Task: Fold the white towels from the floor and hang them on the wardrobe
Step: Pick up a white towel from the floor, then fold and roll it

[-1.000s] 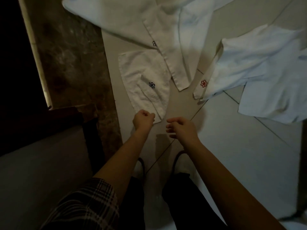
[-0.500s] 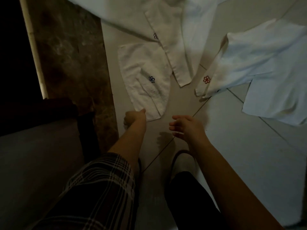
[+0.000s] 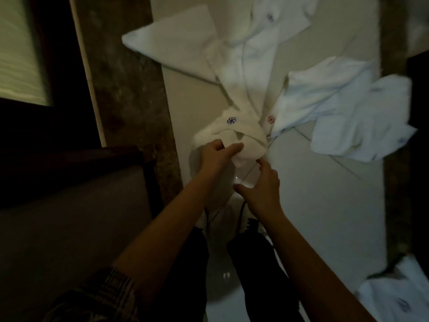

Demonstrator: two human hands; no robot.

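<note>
A small white towel [image 3: 234, 133] with a blue embroidered flower hangs bunched above the tiled floor. My left hand [image 3: 217, 154] grips its lower edge, fingers curled into the cloth. Just below and to the right, my right hand [image 3: 261, 187] reaches toward the towel's hanging corner with fingers spread, its fingertips at the cloth's edge. Several other white towels lie on the floor: a long one [image 3: 246, 66] behind the lifted towel, one with a red flower [image 3: 325, 96] to the right, and another [image 3: 401, 298] at the bottom right.
A dark wooden frame [image 3: 76, 66] and a marbled brown floor strip [image 3: 130, 94] run along the left. A grey surface with a dark edge [image 3: 69, 228] fills the lower left. My legs and shoes [image 3: 253, 228] stand on the pale tiles below my hands.
My left hand has taken hold of the small blue-flower towel and lifted it off the floor, so it now hangs bunched. My right hand has moved up to its corner.
</note>
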